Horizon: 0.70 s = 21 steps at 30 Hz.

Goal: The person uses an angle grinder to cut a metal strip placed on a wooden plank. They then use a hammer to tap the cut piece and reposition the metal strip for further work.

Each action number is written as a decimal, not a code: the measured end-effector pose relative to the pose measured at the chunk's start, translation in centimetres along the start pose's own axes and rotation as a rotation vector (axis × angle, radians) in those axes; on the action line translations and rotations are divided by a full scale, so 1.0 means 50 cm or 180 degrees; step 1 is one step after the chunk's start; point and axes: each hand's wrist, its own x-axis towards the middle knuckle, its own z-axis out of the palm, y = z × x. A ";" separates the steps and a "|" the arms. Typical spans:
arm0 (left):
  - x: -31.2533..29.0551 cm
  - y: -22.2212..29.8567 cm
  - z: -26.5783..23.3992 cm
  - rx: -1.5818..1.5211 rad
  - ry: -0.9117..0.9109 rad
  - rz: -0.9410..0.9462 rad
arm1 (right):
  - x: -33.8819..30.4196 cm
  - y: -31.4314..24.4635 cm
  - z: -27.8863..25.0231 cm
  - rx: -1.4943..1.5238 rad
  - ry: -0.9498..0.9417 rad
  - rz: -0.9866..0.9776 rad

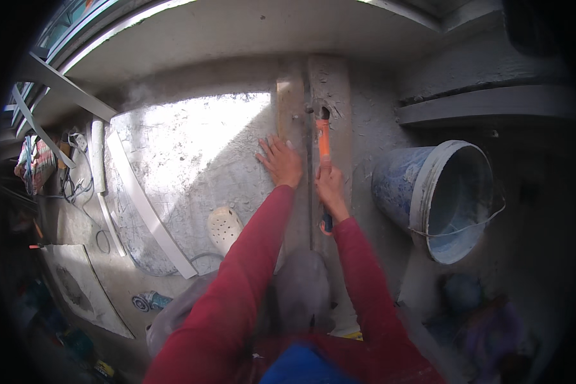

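While the right hand (330,185) is closed around the orange handle of a hammer (324,146), whose dark head is laid against the upright strip of a concrete post (329,96), the left hand (280,160) is spread flat, fingers wide and holding nothing, on the wooden board (290,109) just beside it. A slip could easily be suffered here: the flat hand lies close to the hammer's path, so fingers could be struck if a blow glanced off the rough concrete. Chips and dust could be thrown toward the face, since the work is done at close range and haze is already seen near the sunlit patch. Footing could also be lost, as a pale clog (224,227) and curved white strips (144,208) lie loose underfoot.

A rough, grey, dusty concrete floor (192,160) is shown, partly in bright sun. A blue bucket (438,198), tipped on its side, is seen to the right, well apart from the hands. Cables, a small power tool (148,301) and clutter are crowded at the left, under a window frame.
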 end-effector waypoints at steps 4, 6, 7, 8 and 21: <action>-0.005 -0.011 0.003 0.0209 -0.0062 0.0067 | -0.085 -0.055 -0.092 0.1546 0.0281 -0.0342; -0.002 -0.011 0.005 0.0079 0.0016 0.0132 | -0.091 -0.042 -0.090 0.1905 0.0528 -0.1316; -0.002 -0.012 0.004 0.0157 -0.0037 0.0074 | -0.085 -0.027 -0.075 0.1866 0.0606 -0.1888; -0.002 -0.009 0.002 0.0137 -0.0048 0.0062 | -0.067 -0.007 -0.049 0.1751 0.0648 -0.2268; -0.002 -0.020 0.023 0.0250 0.0278 0.0305 | -0.071 -0.034 -0.079 0.2389 0.0789 -0.2182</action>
